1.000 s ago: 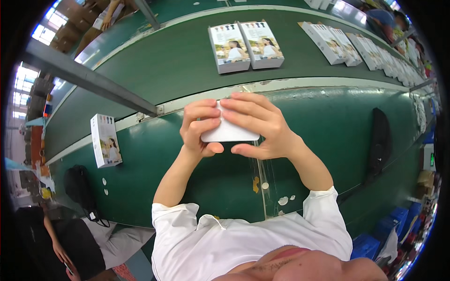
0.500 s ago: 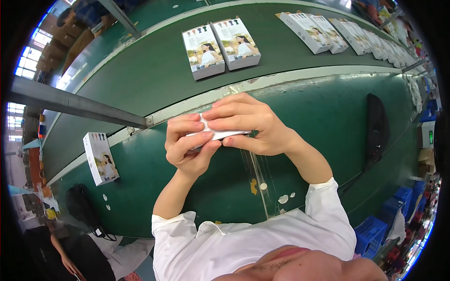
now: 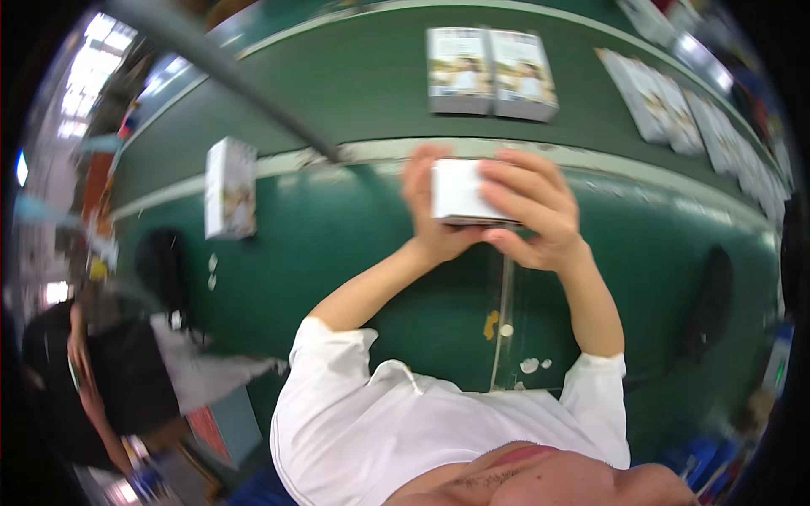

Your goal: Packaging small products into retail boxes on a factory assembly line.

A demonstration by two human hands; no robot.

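Note:
Between my two hands is a white cardboard box (image 3: 456,192), held over the near edge of the belt with a plain white face up. My left hand (image 3: 428,207) grips it from the left side, its thumb low by the box's near edge. Around the right part curl the fingers of my right hand (image 3: 540,205), some lying over the white face and the thumb under the near edge. Motion blurs the fingertips slightly. The other faces of the box are mostly hidden.
Two printed boxes (image 3: 492,74) stand side by side on the green belt (image 3: 354,84). More boxes (image 3: 654,101) line up at the right. One box (image 3: 229,190) sits at the left, near a grey metal post (image 3: 245,84). Dark bags (image 3: 164,266) lie at both sides. Another person (image 3: 110,363) sits at lower left.
The whole view has turned, shifting the belt and boxes. My left fingers have left the top of the box for its left side. More of the white face now shows.

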